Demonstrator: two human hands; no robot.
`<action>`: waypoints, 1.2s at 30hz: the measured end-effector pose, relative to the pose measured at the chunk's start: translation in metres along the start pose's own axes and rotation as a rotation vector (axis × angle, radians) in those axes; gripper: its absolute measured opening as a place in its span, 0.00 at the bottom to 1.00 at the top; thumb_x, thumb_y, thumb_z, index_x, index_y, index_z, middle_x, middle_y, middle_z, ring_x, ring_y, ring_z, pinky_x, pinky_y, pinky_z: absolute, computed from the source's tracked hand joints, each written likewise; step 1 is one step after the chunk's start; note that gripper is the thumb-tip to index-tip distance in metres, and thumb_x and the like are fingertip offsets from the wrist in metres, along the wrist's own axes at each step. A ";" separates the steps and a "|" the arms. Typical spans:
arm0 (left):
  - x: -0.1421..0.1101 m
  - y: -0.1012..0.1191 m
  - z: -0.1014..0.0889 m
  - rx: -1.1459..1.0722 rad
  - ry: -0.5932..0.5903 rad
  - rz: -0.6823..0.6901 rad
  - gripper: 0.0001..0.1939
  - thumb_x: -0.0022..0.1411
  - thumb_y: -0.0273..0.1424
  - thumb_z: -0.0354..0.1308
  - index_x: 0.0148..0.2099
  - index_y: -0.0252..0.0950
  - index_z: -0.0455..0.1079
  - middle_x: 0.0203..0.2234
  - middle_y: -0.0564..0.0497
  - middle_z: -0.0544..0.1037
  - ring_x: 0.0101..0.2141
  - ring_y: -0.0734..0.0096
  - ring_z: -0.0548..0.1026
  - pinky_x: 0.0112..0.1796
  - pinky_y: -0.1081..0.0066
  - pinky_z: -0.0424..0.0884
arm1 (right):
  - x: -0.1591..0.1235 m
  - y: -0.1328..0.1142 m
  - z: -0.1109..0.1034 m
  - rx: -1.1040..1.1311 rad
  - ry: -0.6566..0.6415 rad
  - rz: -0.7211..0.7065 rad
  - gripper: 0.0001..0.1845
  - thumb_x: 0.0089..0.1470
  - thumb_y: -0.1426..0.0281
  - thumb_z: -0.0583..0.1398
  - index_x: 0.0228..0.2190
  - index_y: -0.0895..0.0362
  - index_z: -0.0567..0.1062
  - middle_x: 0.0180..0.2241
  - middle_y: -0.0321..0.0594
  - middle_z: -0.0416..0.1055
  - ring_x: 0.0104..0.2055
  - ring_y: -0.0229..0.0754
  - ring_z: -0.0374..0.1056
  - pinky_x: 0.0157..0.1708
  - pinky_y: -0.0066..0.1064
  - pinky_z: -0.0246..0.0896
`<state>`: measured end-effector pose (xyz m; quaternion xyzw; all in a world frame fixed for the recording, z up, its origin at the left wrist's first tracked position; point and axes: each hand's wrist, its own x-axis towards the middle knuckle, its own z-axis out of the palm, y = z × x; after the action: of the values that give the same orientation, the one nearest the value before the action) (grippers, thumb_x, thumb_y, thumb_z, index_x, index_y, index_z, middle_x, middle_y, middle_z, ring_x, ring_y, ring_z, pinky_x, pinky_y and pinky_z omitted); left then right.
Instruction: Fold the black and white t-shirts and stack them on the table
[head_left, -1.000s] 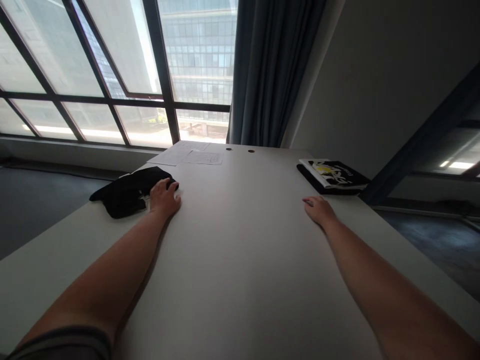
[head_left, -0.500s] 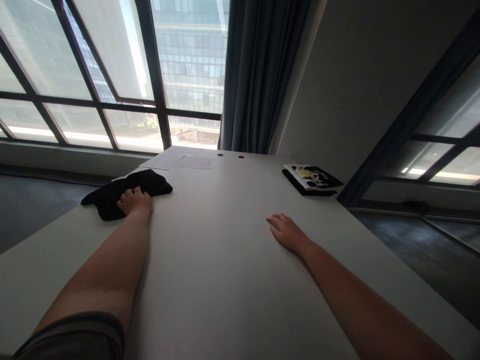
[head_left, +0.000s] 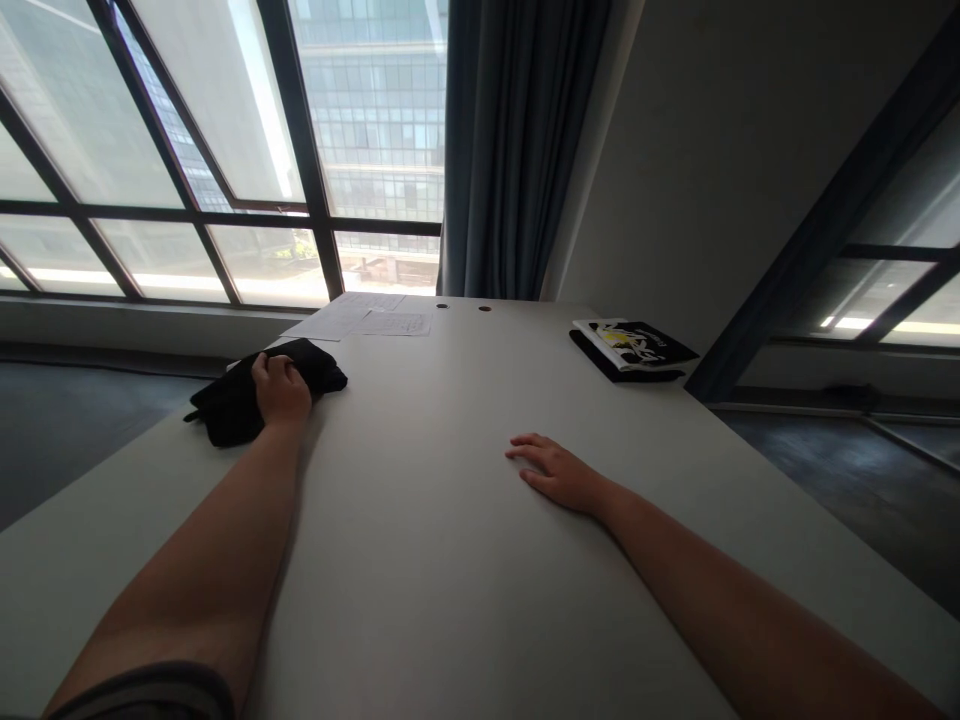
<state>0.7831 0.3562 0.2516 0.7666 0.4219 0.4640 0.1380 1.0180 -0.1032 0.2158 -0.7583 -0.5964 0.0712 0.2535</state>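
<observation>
Your left hand [head_left: 283,392] lies on the black cloth [head_left: 234,400] at the left of the frame, fingers curled over it; whether they grip the fabric, you cannot tell from this view. Your right hand [head_left: 559,474], just right of centre, has its fingers spread and holds nothing, above or on the white table [head_left: 420,520]. Paper sheets [head_left: 397,323] lie beyond the cloth, and a folded stack of clothes [head_left: 634,350] sits at right, upper-middle.

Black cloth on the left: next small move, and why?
I'd probably bring the right hand toward the black cloth: the left hand is on it, while the right, fingers spread and empty, is well apart at the white tabletop.
</observation>
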 end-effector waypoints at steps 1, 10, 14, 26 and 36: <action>-0.001 0.008 0.003 -0.007 -0.005 0.037 0.19 0.76 0.30 0.42 0.60 0.29 0.69 0.72 0.37 0.55 0.69 0.47 0.59 0.67 0.52 0.59 | 0.000 0.000 0.000 -0.003 0.001 0.003 0.22 0.63 0.67 0.60 0.57 0.51 0.79 0.64 0.48 0.69 0.68 0.54 0.64 0.70 0.52 0.55; -0.076 0.112 0.037 -0.218 -0.533 0.688 0.17 0.72 0.29 0.46 0.54 0.37 0.74 0.71 0.42 0.62 0.68 0.54 0.64 0.67 0.54 0.63 | 0.000 -0.007 0.002 0.026 0.051 -0.033 0.19 0.62 0.68 0.60 0.52 0.53 0.80 0.60 0.48 0.72 0.63 0.52 0.68 0.67 0.50 0.60; -0.118 0.145 0.033 -0.334 -0.711 1.024 0.17 0.73 0.30 0.49 0.56 0.40 0.75 0.74 0.44 0.57 0.65 0.55 0.69 0.65 0.55 0.67 | 0.002 -0.002 0.000 0.076 0.276 0.001 0.12 0.61 0.71 0.57 0.41 0.52 0.80 0.48 0.45 0.78 0.53 0.49 0.73 0.59 0.46 0.67; -0.097 0.106 0.059 -0.230 -0.818 0.752 0.22 0.69 0.37 0.53 0.61 0.38 0.74 0.54 0.42 0.81 0.54 0.52 0.78 0.59 0.55 0.71 | -0.001 -0.042 0.003 -0.176 0.182 -0.241 0.30 0.64 0.67 0.62 0.67 0.47 0.70 0.75 0.48 0.50 0.76 0.60 0.45 0.71 0.60 0.49; -0.132 0.134 0.069 -0.757 -1.057 0.655 0.17 0.67 0.44 0.60 0.46 0.37 0.79 0.53 0.42 0.77 0.52 0.56 0.77 0.58 0.61 0.71 | -0.001 -0.049 -0.002 -0.376 0.196 -0.361 0.14 0.60 0.73 0.65 0.48 0.54 0.78 0.65 0.51 0.66 0.73 0.62 0.52 0.71 0.66 0.42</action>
<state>0.8814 0.1856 0.2173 0.8750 -0.1416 0.1632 0.4333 0.9763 -0.0969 0.2407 -0.6767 -0.6972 -0.1607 0.1733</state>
